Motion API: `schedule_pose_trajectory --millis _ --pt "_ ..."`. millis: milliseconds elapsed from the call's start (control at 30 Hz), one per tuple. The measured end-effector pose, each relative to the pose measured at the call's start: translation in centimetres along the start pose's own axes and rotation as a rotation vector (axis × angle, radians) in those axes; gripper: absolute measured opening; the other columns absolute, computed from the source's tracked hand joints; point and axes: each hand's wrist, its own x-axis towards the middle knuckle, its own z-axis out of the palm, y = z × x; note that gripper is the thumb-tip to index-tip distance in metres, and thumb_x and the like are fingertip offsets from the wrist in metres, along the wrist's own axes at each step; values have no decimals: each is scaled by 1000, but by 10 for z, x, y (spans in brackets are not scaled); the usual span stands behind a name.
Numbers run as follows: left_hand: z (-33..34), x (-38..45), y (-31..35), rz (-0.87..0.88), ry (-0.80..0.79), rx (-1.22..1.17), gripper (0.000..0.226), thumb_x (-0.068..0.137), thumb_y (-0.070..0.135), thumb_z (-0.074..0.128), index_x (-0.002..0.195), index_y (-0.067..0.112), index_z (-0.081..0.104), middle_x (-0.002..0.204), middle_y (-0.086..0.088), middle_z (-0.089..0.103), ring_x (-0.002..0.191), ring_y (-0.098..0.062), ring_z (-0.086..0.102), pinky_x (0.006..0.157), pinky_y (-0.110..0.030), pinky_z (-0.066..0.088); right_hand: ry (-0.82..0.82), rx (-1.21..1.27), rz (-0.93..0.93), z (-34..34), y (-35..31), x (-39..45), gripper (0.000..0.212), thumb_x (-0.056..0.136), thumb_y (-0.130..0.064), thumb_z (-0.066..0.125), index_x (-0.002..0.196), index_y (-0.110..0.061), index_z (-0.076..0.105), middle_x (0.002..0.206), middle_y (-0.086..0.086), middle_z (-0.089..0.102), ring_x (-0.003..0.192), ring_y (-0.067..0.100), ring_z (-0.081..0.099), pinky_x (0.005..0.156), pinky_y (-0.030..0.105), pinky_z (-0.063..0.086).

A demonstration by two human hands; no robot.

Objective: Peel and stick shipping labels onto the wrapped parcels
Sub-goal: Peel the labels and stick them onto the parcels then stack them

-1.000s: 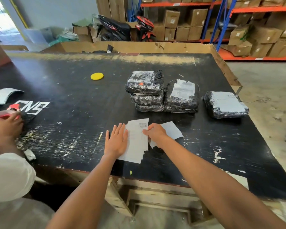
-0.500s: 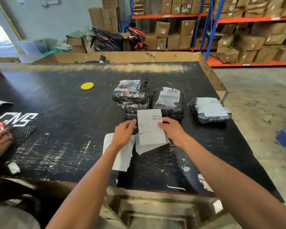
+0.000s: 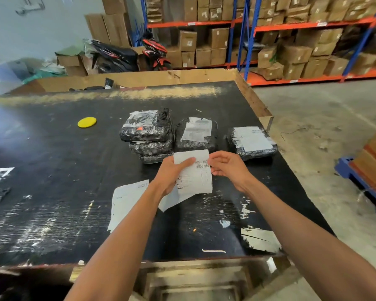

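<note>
I hold a white shipping label (image 3: 197, 177) up above the black table. My left hand (image 3: 172, 172) grips its left edge, thumb across the front. My right hand (image 3: 228, 168) pinches its right edge near the barcode. Behind the label stands a stack of black wrapped parcels (image 3: 148, 135) with no large label on top. Right of it lies a parcel with a white label (image 3: 197, 133), and further right another labelled parcel (image 3: 253, 142). More label sheets (image 3: 126, 198) lie flat on the table under my left forearm.
A yellow disc (image 3: 87, 122) lies on the table (image 3: 52, 170) at the back left. The table's right edge drops to a concrete floor (image 3: 323, 127). A blue pallet (image 3: 360, 181) stands at the right. Shelves of cardboard boxes (image 3: 291, 53) fill the background.
Both hands lifted one label off the pile on the table and raised it in front of the parcels. The other person's hand at the left edge is no longer in view.
</note>
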Motion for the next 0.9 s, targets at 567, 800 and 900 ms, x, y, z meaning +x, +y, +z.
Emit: schedule_pose_trajectory --millis 567,800,900 --pt "-8 5 11 93 28 245 22 81 21 82 100 10 75 95 -4 79 88 -21 76 80 -37 61 23 -324 -167 2 -11 1 11 94 -23 67 93 -17 75 86 -4 78 63 11 66 69 20 42" --pt "-10 3 17 106 18 260 17 83 18 80 97 11 74 94 -4 79 84 -17 76 73 -31 60 -26 -304 -169 2 -12 2 12 93 -21 66 92 -13 75 79 -3 75 63 6 61 69 18 38" --pt "-11 3 19 118 -15 249 20 84 16 79 100 6 74 96 -8 78 86 -21 75 75 -33 61 -55 -280 -172 2 -11 3 14 95 -20 65 91 -11 74 64 -11 67 58 2 55 65 15 37"
